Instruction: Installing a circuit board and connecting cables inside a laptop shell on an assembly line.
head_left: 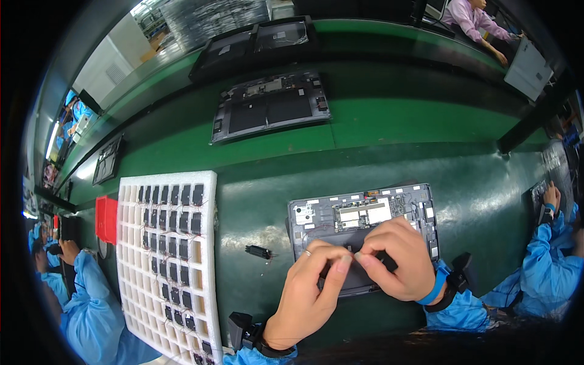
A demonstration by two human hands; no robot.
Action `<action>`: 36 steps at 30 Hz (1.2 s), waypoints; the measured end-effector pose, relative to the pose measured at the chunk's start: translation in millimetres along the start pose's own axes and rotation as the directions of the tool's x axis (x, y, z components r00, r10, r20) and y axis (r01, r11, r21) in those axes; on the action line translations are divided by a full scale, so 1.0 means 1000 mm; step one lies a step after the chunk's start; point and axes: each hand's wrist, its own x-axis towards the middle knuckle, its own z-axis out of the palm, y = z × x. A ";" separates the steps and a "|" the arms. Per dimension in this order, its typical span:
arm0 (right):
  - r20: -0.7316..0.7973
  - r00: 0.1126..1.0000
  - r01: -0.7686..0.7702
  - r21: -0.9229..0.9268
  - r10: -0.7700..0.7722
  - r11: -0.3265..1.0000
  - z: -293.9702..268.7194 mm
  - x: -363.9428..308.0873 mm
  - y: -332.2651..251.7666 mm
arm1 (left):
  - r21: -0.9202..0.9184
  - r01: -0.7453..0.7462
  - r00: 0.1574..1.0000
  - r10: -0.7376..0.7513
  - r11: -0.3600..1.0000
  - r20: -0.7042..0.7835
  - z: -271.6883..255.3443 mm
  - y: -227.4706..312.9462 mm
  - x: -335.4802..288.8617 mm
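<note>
My left hand [309,291] and my right hand [396,260] meet over an opened tablet-like device [299,235], thumbs and forefingers pinched almost tip to tip. What the left fingertips hold is too small to make out. A small black part [387,261] shows under the curled fingers of my right hand, partly hidden. The device lies with its inside up, showing a circuit board [365,214] with silvery shields and a dark flat area below it, largely covered by my hands. Left of it, a small black module [258,251] with thin wires lies on the green table.
A white foam tray [210,243] of similar black wired modules stands at left, beside a red bin [106,219]. Another opened device [267,109] and black trays [252,45] lie farther back. Co-workers in blue sleeves [91,298] sit on both sides; a dark post [535,125] rises at right.
</note>
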 end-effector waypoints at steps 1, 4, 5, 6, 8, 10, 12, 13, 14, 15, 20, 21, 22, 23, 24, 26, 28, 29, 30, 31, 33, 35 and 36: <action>-0.007 0.985 -0.167 0.176 0.171 0.970 0.003 -0.002 -0.001 | -0.013 0.083 0.996 -0.084 0.996 -0.023 -0.002 0.009 0.000; 0.223 0.846 -0.519 0.555 0.485 0.650 -0.002 -0.007 -0.010 | -0.007 0.105 0.992 -0.105 0.994 -0.070 0.000 0.007 -0.004; 0.223 0.845 -0.520 0.554 0.486 0.650 -0.003 -0.007 -0.012 | 0.016 0.046 0.994 -0.044 0.999 -0.095 0.002 0.003 -0.006; 0.302 0.784 -0.585 0.653 0.542 0.481 -0.004 -0.007 -0.015 | 0.016 0.045 0.995 -0.044 0.999 -0.094 0.004 0.000 -0.006; 0.390 0.717 -0.626 0.724 0.578 0.289 -0.007 -0.007 -0.017 | -0.126 -0.013 0.983 -0.010 0.992 -0.185 0.010 -0.003 -0.005; 0.424 0.715 -0.656 0.682 0.556 0.323 -0.010 -0.006 -0.014 | -0.118 -0.007 0.982 -0.015 0.993 -0.189 0.011 -0.002 -0.005; 0.176 0.831 -0.527 0.555 0.528 0.644 -0.014 -0.003 -0.003 | -0.112 -0.003 0.981 -0.019 0.994 -0.194 0.009 0.002 -0.005; -0.050 0.916 -0.363 0.320 0.398 0.875 -0.018 0.000 0.004 | -0.101 0.043 0.982 -0.061 0.994 -0.181 0.008 0.003 -0.005; -0.117 0.915 -0.372 0.123 0.385 0.920 -0.027 0.005 0.010 | -0.089 0.089 0.980 -0.103 0.992 -0.168 0.007 0.004 -0.004; -0.195 0.920 -0.365 -0.115 0.339 0.924 -0.028 0.010 0.015 | -0.088 0.091 0.980 -0.105 0.992 -0.166 0.008 0.004 -0.004; -0.125 0.937 -0.349 -0.380 0.326 0.857 -0.023 0.004 0.049 | -0.076 0.169 0.969 -0.180 0.983 -0.169 0.010 0.008 -0.002; -0.087 0.947 -0.319 -0.364 0.309 0.875 -0.021 0.003 0.056 | -0.076 0.171 0.969 -0.182 0.982 -0.165 0.009 0.007 -0.002; -0.049 0.956 -0.289 -0.346 0.290 0.893 -0.022 0.004 0.060 | -0.091 0.190 0.962 -0.204 0.978 -0.181 0.008 0.006 -0.003; -0.060 0.969 -0.244 -0.385 0.240 0.890 -0.022 0.005 0.061 | -0.105 0.208 0.954 -0.225 0.972 -0.197 0.007 0.006 -0.003; -0.062 0.968 -0.247 -0.387 0.242 0.888 -0.023 0.006 0.064 | -0.106 0.207 0.955 -0.224 0.973 -0.193 0.007 0.005 -0.003; -0.016 0.996 -0.083 -0.347 0.082 0.934 -0.025 0.006 0.070 | -0.120 0.206 0.954 -0.227 0.971 -0.198 0.008 0.003 -0.002; -0.054 0.990 -0.142 -0.335 0.131 0.931 -0.025 0.009 0.062 | -0.115 0.205 0.954 -0.224 0.972 -0.197 0.007 0.001 -0.002; -0.091 0.980 -0.199 -0.323 0.179 0.925 -0.025 0.010 0.059 | -0.111 0.203 0.955 -0.222 0.973 -0.196 0.007 0.001 -0.002; -0.092 0.980 -0.196 -0.322 0.176 0.926 -0.024 0.009 0.058 | -0.110 0.201 0.955 -0.219 0.973 -0.199 0.006 0.000 -0.003; -0.102 0.974 -0.225 -0.326 0.202 0.918 -0.024 0.007 0.057 | -0.115 0.205 0.953 -0.225 0.972 -0.201 0.006 0.000 -0.004; -0.112 0.968 -0.251 -0.332 0.226 0.909 -0.024 0.007 0.058 | -0.122 0.207 0.952 -0.228 0.971 -0.205 0.006 -0.002 -0.003; -0.077 0.967 -0.256 -0.328 0.245 0.909 -0.023 0.006 0.064 | -0.118 0.132 0.954 -0.159 0.984 -0.253 0.009 -0.005 -0.001; -0.076 0.967 -0.255 -0.327 0.244 0.910 -0.021 0.006 0.067 | -0.118 0.132 0.954 -0.159 0.984 -0.254 0.010 -0.006 -0.002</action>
